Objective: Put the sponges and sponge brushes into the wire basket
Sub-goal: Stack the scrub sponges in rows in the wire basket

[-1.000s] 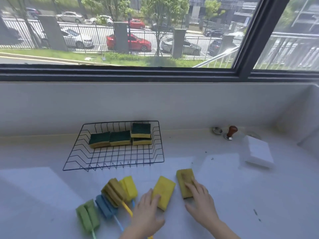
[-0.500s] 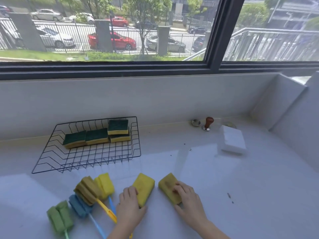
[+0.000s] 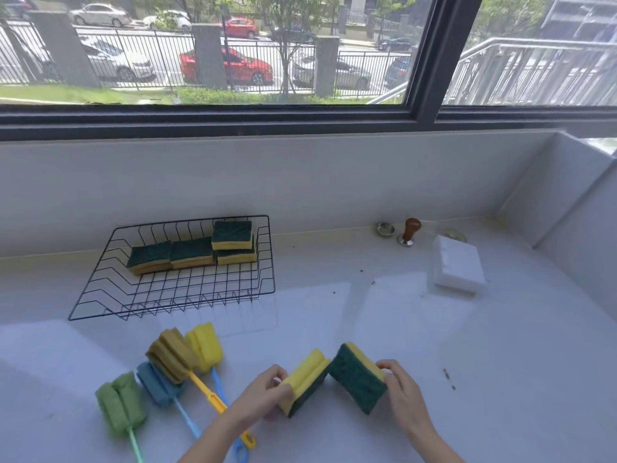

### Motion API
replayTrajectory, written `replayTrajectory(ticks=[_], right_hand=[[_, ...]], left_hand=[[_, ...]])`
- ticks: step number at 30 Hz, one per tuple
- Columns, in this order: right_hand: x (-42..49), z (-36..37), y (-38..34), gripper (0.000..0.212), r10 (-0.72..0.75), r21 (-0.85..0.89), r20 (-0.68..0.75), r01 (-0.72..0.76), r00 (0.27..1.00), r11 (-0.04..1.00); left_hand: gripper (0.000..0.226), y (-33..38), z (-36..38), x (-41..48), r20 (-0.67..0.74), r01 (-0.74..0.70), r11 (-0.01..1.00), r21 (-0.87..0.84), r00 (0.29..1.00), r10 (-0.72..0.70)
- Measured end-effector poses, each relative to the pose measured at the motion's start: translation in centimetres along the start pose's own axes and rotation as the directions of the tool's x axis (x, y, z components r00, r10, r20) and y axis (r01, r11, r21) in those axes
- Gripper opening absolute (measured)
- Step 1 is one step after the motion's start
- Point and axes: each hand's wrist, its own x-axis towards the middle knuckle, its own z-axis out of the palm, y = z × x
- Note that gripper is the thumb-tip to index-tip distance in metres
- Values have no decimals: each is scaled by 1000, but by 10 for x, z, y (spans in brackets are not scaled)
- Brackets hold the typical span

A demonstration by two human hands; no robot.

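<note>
A black wire basket (image 3: 100, 289) stands on the white counter at the back left, with several yellow-and-green sponges (image 3: 192, 252) along its far side, one stacked on another. In front of it, my left hand (image 3: 263, 394) grips a yellow-and-green sponge (image 3: 305, 375), tipped up on its edge. My right hand (image 3: 400, 392) holds a second sponge (image 3: 357, 375), tilted with its green side towards me. The two sponges nearly touch. Several sponge brushes lie at the front left: green (image 3: 122, 402), blue (image 3: 158, 384), brownish (image 3: 172, 355) and yellow (image 3: 205, 344).
A white block (image 3: 457, 265) lies at the back right. Beside it stand a wooden-handled tamper (image 3: 409, 230) and a small metal cup (image 3: 385, 228). A low wall under the window runs along the back, and another wall closes the right side.
Both hands have lifted their sponges off the counter and tipped them up, so the green sides now show. The camera view has shifted a little to the right.
</note>
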Motion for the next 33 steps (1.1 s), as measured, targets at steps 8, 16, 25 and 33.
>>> replayTrajectory(ticks=[8,16,25,33], right_hand=[[15,-11,-9,18,-72,-145,-77,60,994,988],[3,3,-17,44,-217,-400,240,300,946,866],[5,3,-22,38,-285,-547,310,416,907,726],[2,5,-21,39,-285,-566,310,416,907,711]], left_hand=[[22,6,-5,12,-329,-1,995,99,944,34],[34,3,6,13,-372,-199,711,675,740,560],[40,-4,1,31,-266,-81,560,824,819,509],[31,6,4,38,-275,-62,573,818,832,482]])
